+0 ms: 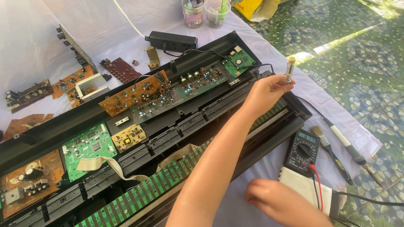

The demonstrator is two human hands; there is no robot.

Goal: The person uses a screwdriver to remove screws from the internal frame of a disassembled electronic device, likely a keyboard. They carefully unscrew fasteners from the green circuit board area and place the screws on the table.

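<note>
My left hand point(266, 93) reaches across an opened black electronic keyboard case point(50, 130) and pinches a small clear cylinder with a brass-coloured tip point(289, 69), held upright above the case's right end. A thin black cable point(202, 51) runs toward that hand. My right hand point(283, 202) rests low on the white cloth point(261, 168), fingers curled under, beside a white flat box point(304, 186) and a dark multimeter point(302, 151) with red and black leads. Whether it holds anything is hidden.
Inside the case lie green and brown circuit boards point(88, 146) and a long green key-contact strip point(139, 194). Loose boards point(122, 69) and a black power adapter point(172, 41) sit on the cloth behind. A brush point(332, 153) and screwdriver point(349, 147) lie right, near the cloth's edge and tiled floor point(362, 50). Plastic cups point(192, 12) stand at the back.
</note>
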